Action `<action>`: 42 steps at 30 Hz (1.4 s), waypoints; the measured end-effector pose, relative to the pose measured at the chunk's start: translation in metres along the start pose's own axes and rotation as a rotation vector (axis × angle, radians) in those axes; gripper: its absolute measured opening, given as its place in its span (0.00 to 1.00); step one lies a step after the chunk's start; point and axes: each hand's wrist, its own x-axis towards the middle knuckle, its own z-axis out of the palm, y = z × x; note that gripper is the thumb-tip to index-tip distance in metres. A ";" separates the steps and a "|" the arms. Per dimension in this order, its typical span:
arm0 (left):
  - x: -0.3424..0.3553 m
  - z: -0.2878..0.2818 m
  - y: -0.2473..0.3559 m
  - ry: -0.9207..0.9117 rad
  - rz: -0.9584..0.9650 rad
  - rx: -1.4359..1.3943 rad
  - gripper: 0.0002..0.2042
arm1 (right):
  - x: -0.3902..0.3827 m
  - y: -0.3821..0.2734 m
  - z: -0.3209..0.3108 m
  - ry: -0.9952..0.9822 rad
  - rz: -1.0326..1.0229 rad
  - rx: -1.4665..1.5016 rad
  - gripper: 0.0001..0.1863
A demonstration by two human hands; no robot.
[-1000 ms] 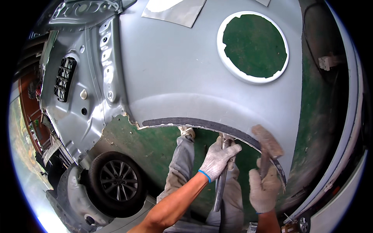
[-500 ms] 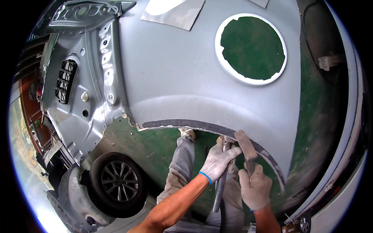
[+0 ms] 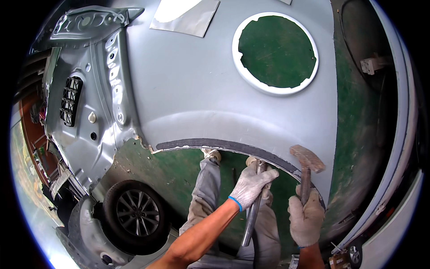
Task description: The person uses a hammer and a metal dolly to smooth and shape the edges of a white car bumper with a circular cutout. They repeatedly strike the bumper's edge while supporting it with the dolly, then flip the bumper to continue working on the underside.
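Observation:
A grey car body panel point(image 3: 188, 85) spreads in front of me, its curved wheel-arch edge lined with a dark strip point(image 3: 215, 143). My left hand point(image 3: 251, 183), in a white knit glove with a blue cuff, is closed round a long grey metal bar point(image 3: 252, 219). The bar's upper end is at the arch edge, and its lower end hangs between my legs. My right hand point(image 3: 307, 220), also gloved, grips a hammer point(image 3: 307, 158) by its handle. The worn hammer head is over the panel, right of my left hand; I cannot tell if it touches.
A white-rimmed round opening point(image 3: 236, 45) pierces the panel. A flat metal sheet point(image 3: 188, 20) lies on it. Bare inner bodywork point(image 3: 85, 148) with jagged edges stands left. Below are a wheel point(image 3: 136, 213) and the green floor point(image 3: 172, 175). A pale curved panel edge point(image 3: 405, 89) runs along the right.
My right hand and the hammer have moved right, with the hammer head now turned crosswise. My left hand stays on the bar at the arch edge. The panel has shifted slightly left in view.

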 end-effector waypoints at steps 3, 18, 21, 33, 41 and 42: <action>0.001 0.002 -0.001 0.009 -0.009 0.018 0.12 | 0.008 -0.023 -0.007 -0.024 -0.111 -0.124 0.16; -0.001 0.012 -0.016 0.065 0.085 0.032 0.08 | 0.013 -0.025 0.003 0.023 -0.384 -0.349 0.17; 0.000 0.009 -0.021 0.090 0.034 -0.055 0.08 | 0.014 -0.024 -0.001 -0.099 -0.372 -0.443 0.17; -0.005 0.031 -0.031 0.128 -0.057 0.008 0.10 | -0.047 0.028 -0.062 0.249 0.267 0.717 0.18; -0.010 0.071 -0.044 0.053 -0.102 0.107 0.09 | -0.043 0.046 -0.075 0.216 0.294 0.795 0.18; -0.011 0.077 -0.044 0.035 -0.102 0.103 0.09 | -0.043 0.048 -0.076 0.195 0.279 0.812 0.18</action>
